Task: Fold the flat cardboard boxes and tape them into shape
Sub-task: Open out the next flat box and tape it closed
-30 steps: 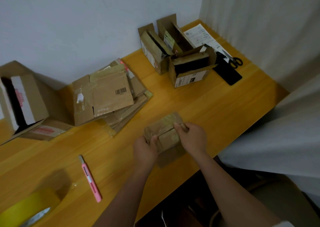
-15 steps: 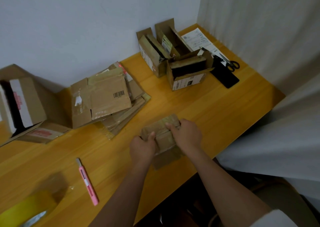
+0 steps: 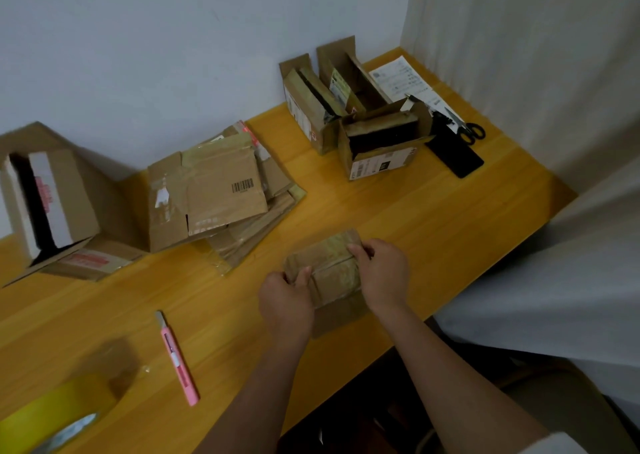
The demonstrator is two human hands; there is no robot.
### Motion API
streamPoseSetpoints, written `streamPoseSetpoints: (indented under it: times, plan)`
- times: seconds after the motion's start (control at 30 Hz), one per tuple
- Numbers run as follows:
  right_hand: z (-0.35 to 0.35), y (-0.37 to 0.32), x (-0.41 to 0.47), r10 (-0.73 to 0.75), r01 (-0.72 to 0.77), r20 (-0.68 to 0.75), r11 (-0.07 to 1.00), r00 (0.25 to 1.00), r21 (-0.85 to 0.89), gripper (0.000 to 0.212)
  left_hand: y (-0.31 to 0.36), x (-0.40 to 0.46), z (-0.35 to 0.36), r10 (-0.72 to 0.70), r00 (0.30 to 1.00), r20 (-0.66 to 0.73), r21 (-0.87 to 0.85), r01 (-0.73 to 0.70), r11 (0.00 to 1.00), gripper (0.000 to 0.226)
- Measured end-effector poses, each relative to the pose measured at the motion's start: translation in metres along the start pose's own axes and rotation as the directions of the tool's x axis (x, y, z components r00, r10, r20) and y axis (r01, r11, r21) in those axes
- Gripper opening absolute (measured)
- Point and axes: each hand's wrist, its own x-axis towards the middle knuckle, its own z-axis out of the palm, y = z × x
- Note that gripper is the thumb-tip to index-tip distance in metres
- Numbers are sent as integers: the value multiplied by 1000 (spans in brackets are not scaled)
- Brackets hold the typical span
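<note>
Brown cardboard box point(image 3: 327, 263), orange-yellow wooden table point(image 3: 433, 218), pink utility knife point(image 3: 178, 360), yellow tape roll point(image 3: 48, 408), black-handled scissors point(image 3: 467, 129).

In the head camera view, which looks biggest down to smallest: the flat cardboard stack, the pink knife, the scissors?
1. Flat cardboard stack.
2. Pink knife.
3. Scissors.

The knife lies nearer the camera than the scissors, so their order is unsure.

Dim, even indoor light; source not determinable. Soft shadows fall beside the boxes at upper left. Wide-angle bending at frame edges. The yellow tape roll point(image 3: 52, 415), lower left, is blurred.
</note>
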Motion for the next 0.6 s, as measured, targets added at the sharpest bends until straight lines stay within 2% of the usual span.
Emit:
streamPoseSetpoints:
  times: [0.13, 0.27, 0.33, 0.4, 0.43, 0.47, 0.5, 0.53, 0.6]
  plan:
    - [-5, 1, 11, 28, -19, 147, 997, 989, -68, 45, -2, 1, 8, 22, 1000, -10, 13, -22, 1000, 41]
    - [-15, -4, 18, 92, -67, 337, 994, 937, -87, 43, -1, 4, 11, 56, 998, 43, 13, -56, 998, 26]
    - [-20, -6, 13, 138, -97, 400, 988, 906, -121, 36, 1, 18, 5, 169, 978, 120, -106, -157, 982, 37]
    - [-24, 1, 3, 216, -226, 431, 974, 876, -28, 29, 9, 33, -6, 424, 886, 186, -225, -382, 896, 51]
    - [-27, 7, -2, 250, -303, 433, 951, 866, 56, 43, 13, 41, -8, 501, 848, 172, -246, -456, 855, 53]
    - [-32, 11, -7, 250, -329, 415, 936, 875, 129, 61, 18, 44, -12, 506, 849, 151, -243, -464, 852, 55]
    - [-35, 16, -10, 209, -280, 394, 951, 895, 134, 70, 19, 46, -13, 465, 877, 123, -216, -433, 875, 60]
    - [-38, 18, -11, 147, -206, 383, 972, 912, 118, 69, 19, 43, -13, 386, 916, 104, -159, -368, 916, 64]
    - [-40, 20, -11, 48, -133, 429, 977, 902, 169, 52, 13, 31, -14, 147, 981, 127, -77, -138, 987, 71]
